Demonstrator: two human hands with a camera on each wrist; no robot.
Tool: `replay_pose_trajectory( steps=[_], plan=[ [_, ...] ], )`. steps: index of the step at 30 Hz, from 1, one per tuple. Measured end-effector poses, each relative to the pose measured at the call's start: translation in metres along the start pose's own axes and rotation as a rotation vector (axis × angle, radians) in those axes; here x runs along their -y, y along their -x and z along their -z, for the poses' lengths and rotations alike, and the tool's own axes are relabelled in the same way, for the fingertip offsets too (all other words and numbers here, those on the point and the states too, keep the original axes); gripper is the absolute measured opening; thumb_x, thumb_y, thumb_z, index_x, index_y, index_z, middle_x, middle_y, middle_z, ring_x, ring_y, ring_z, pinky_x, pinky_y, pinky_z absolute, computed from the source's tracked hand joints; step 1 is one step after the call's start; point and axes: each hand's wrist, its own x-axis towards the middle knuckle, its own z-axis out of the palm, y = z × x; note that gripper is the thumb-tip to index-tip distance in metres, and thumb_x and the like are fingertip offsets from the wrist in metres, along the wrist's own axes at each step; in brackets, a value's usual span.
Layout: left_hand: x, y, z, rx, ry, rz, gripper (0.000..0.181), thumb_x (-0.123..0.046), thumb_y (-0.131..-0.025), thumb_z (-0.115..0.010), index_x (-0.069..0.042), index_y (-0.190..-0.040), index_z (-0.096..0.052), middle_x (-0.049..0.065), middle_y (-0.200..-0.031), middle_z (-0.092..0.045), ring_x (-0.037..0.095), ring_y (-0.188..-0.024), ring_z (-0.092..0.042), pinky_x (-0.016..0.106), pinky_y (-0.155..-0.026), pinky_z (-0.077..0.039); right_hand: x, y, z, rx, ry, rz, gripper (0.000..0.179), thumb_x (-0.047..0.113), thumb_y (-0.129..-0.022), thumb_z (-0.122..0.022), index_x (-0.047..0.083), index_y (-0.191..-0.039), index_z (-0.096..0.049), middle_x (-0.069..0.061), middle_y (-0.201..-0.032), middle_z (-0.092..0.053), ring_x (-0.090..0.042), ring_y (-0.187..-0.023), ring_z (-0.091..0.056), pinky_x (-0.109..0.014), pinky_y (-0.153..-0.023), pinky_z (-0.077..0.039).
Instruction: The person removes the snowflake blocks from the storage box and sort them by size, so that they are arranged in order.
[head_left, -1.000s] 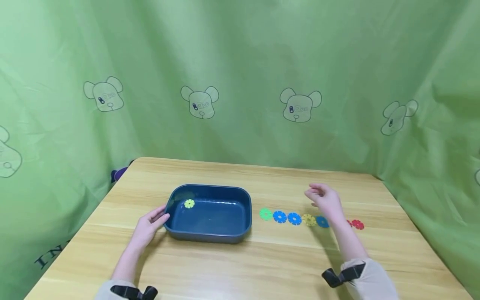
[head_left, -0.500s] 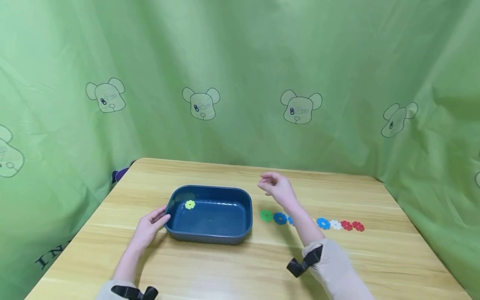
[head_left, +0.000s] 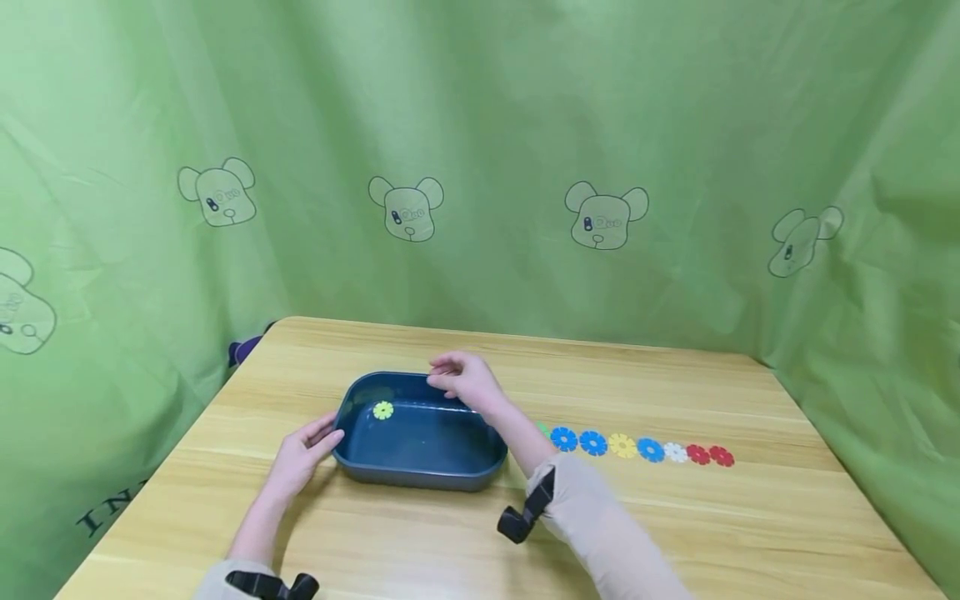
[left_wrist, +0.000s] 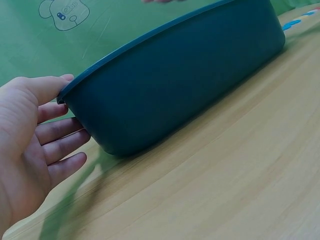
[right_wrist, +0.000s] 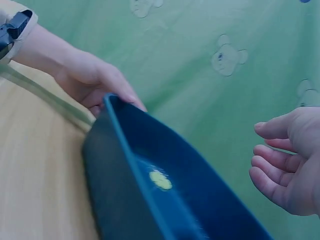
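Note:
A dark blue rectangular plastic basin stands on the wooden table. One yellow-green notched plastic disc, flower-shaped, lies inside it towards the left. My left hand holds the basin's left end; in the left wrist view the thumb lies over the rim and the fingers are against the outer wall. Above the basin's far side is my right hand, its fingers loosely bent. The right wrist view shows nothing between that hand's thumb and fingers.
Right of the basin runs a row of notched discs: a green one partly behind the right forearm, several blue ones, a yellow one, a white one and two red ones. A green curtain hangs behind the table.
My right hand has moved left from above the row of discs to over the basin. The left hand stays at the basin's left end, and the discs keep their places.

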Motion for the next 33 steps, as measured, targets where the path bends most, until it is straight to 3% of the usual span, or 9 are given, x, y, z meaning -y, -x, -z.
replay_pose_trajectory(
  steps=[6,12,17,26,33],
  plan=[
    [-0.001,0.000,0.001,0.002,0.005,-0.008,0.048,-0.014,-0.092,-0.058,0.007,-0.132,-0.045,0.026,-0.131,-0.048,0.033,-0.122,-0.045,0.012,-0.084,-0.040,-0.005,-0.013,-0.031,0.063,-0.021,-0.055,0.030,0.004,-0.086,-0.065,-0.006,-0.114,-0.060,-0.013,-0.097,-0.066,-0.019,-0.085,-0.062,-0.036,-0.074,-0.052],
    [0.002,-0.002,0.000,-0.006,0.009,-0.012,0.048,-0.014,-0.091,-0.059,0.007,-0.132,-0.046,0.026,-0.130,-0.049,0.032,-0.121,-0.046,0.013,-0.084,-0.041,-0.019,-0.026,-0.058,0.037,0.096,-0.052,0.028,0.006,-0.082,-0.069,-0.005,-0.107,-0.064,-0.008,-0.088,-0.066,-0.020,-0.078,-0.062,-0.026,-0.064,-0.050],
    [0.004,-0.002,-0.001,-0.014,0.004,-0.004,0.047,-0.013,-0.091,-0.060,0.007,-0.131,-0.047,0.026,-0.129,-0.050,0.030,-0.119,-0.048,0.014,-0.085,-0.041,-0.030,-0.029,-0.076,0.041,0.163,-0.052,0.025,0.005,-0.083,-0.069,-0.003,-0.106,-0.066,-0.009,-0.089,-0.067,-0.020,-0.084,-0.062,-0.024,-0.069,-0.049],
    [0.005,-0.001,-0.001,-0.009,0.000,-0.009,0.047,-0.014,-0.091,-0.059,0.007,-0.132,-0.046,0.025,-0.130,-0.049,0.033,-0.121,-0.046,0.015,-0.086,-0.040,-0.046,-0.030,-0.087,0.124,0.208,-0.114,0.036,0.005,-0.087,-0.063,-0.002,-0.121,-0.057,-0.014,-0.117,-0.061,-0.027,-0.110,-0.054,-0.036,-0.091,-0.044],
    [0.007,-0.002,0.000,-0.012,0.007,-0.010,0.048,-0.014,-0.090,-0.060,0.007,-0.131,-0.046,0.026,-0.129,-0.049,0.033,-0.120,-0.046,0.013,-0.084,-0.041,-0.050,-0.032,-0.087,0.193,0.323,-0.077,0.041,0.003,-0.085,-0.063,0.000,-0.125,-0.056,-0.013,-0.124,-0.057,-0.026,-0.118,-0.049,-0.037,-0.099,-0.037]
  ],
)
